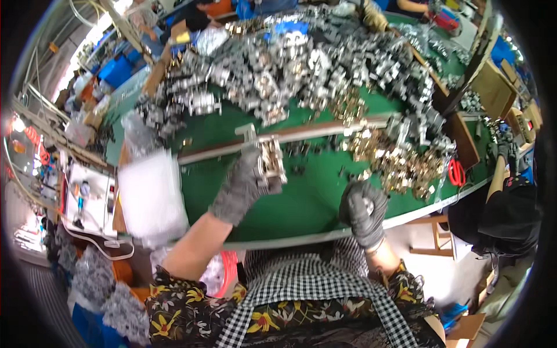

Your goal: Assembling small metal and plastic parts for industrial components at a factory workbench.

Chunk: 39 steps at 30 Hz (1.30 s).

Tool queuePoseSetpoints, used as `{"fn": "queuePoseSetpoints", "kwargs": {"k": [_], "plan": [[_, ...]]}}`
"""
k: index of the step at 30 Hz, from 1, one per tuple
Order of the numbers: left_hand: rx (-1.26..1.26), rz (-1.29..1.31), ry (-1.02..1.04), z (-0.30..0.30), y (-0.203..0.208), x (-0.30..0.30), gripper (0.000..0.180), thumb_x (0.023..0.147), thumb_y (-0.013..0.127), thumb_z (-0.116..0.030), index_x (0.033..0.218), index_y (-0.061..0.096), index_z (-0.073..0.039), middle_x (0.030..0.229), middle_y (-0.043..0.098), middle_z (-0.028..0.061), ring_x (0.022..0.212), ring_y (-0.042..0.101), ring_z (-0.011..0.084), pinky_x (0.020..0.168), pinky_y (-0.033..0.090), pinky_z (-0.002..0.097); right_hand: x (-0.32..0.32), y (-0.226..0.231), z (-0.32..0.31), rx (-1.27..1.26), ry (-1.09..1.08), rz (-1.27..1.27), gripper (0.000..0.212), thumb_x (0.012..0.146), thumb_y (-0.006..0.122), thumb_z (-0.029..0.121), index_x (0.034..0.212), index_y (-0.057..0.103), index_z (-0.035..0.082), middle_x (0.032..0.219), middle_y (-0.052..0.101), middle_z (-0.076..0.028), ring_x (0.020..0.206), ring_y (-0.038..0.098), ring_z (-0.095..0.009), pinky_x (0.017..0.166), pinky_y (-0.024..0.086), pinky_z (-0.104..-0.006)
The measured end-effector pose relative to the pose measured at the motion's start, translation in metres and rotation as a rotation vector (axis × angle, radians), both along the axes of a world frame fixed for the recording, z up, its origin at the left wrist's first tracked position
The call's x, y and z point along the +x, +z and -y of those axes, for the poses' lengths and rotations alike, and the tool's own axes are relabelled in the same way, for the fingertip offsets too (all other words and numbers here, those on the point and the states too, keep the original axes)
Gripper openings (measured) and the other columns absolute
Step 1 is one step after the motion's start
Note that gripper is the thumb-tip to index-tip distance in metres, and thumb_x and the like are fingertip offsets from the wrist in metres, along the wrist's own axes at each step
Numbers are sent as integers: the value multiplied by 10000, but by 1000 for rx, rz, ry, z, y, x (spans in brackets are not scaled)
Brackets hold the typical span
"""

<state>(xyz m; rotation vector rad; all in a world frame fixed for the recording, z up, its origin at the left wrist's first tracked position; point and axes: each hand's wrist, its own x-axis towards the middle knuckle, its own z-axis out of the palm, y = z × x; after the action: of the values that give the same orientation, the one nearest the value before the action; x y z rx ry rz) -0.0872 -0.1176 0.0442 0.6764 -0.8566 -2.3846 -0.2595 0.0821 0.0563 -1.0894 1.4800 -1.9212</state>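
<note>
My left hand (243,180), in a grey glove, is closed around a silvery metal fitting (270,159) with cut-outs and raised edges. It holds the fitting above the green tabletop, just on my side of a long wood-and-metal strip. My right hand (363,211), also gloved in grey, is closed over the near part of the table. A small shiny bit shows at its fingers, too small to name. Close beyond that hand lies a pile of shiny, gold-toned small metal parts (400,165). The two hands are apart.
A large heap of silvery metal fittings (267,75) covers the far side of the green table (223,223). White foam sheets (152,194) are stacked at the left. Red-handled scissors (456,173) lie near the right edge. Another person's arm (497,177) reaches in at the far right.
</note>
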Motion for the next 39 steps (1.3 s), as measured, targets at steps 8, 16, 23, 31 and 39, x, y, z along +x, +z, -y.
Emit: {"fn": "queuePoseSetpoints", "kwargs": {"k": [8,16,23,31,39], "plan": [[-778,489,320,174,101,-152,592,851,616,-475,1162,498,14,870,617,127,764,632,242,448,517,310,-8,-2,-12,37,23,150,220,861,557,169,686,558,36,570,501,-2,507,474,-93,487,359,-239],[-1528,1164,115,200,102,-306,725,812,528,-584,1286,491,-37,1279,517,246,1198,502,359,1000,392,424,-24,-8,-11,49,-92,34,183,817,568,189,727,578,29,621,538,-42,555,519,-163,533,408,-292],[-2016,1622,-201,182,73,-352,682,841,428,-639,1320,504,-159,1384,456,148,1282,422,322,1042,330,489,-27,-10,-22,60,-12,70,161,804,561,174,730,566,32,645,529,-69,556,518,-199,534,407,-319],[-2011,1517,-438,168,25,-391,634,855,401,-614,1333,492,-208,1482,295,141,1356,268,370,1070,181,587,-31,-4,-13,-35,-132,-73,102,800,579,114,747,540,36,634,504,-71,558,511,-210,512,399,-314],[-1912,725,-765,-54,43,-397,734,806,573,-608,1174,495,23,1077,604,245,1016,595,350,897,470,417,-33,1,-26,-57,-311,-66,156,833,597,166,755,554,39,668,515,-53,610,513,-141,542,404,-306]]}}
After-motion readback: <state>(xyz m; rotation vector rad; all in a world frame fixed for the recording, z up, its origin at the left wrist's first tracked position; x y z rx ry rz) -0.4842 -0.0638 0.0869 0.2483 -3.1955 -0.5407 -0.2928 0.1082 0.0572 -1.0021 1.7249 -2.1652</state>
